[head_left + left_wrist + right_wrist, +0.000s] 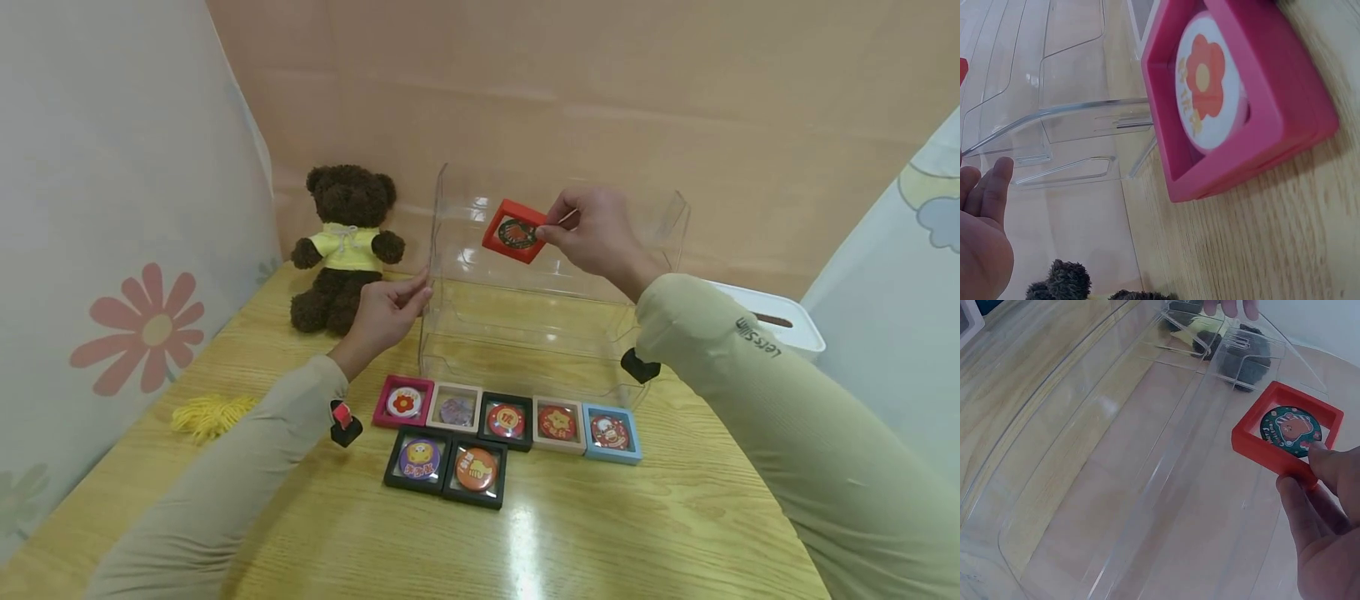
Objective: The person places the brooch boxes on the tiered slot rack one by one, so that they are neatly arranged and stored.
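My right hand pinches a red square frame by its right edge, thumb on the front. Inside that frame sits a dark round badge with a bear picture. The frame is held in the air over a clear plastic tiered display stand, apart from its shelves as far as I can tell. My left hand pinches the stand's left side panel between thumb and fingers. In front of the stand, several framed badges lie in two rows on the table, among them a pink frame with a flower badge and a light blue one.
A brown teddy bear in a yellow top sits left of the stand. Yellow yarn lies at the table's left. A white tissue box stands at the right behind my arm. Cloth hangs behind the wooden table.
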### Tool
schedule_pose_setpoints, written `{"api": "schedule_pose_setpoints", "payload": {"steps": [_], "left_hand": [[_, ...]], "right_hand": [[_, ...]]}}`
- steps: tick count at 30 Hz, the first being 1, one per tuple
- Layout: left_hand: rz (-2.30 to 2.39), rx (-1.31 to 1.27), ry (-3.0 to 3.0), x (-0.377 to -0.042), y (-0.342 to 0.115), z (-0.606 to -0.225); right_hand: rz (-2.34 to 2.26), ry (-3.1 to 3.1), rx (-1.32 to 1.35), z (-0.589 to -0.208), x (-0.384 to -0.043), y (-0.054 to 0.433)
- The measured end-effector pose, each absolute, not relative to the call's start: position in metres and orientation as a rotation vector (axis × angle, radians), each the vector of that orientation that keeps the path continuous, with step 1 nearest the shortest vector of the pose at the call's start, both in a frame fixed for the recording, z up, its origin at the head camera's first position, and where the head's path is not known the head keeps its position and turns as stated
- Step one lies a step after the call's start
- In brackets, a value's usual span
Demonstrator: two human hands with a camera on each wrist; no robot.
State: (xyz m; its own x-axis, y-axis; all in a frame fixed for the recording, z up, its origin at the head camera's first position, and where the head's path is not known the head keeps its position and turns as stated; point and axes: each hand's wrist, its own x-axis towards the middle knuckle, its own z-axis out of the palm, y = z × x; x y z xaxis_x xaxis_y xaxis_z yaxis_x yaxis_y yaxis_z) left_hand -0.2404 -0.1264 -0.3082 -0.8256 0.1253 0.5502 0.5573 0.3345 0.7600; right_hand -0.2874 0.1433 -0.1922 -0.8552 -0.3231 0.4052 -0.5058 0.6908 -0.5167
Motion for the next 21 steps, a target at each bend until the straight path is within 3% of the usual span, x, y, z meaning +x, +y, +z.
{"api": "schedule_pose_setpoints", "payload": {"steps": [21], "left_hand": [[-1.499,-0.607,-2.195,-0.238,-0.123,-0.309]], "right_hand": [[0.772,-2.754,0.714,-0.203,-0.293,0.125]]}}
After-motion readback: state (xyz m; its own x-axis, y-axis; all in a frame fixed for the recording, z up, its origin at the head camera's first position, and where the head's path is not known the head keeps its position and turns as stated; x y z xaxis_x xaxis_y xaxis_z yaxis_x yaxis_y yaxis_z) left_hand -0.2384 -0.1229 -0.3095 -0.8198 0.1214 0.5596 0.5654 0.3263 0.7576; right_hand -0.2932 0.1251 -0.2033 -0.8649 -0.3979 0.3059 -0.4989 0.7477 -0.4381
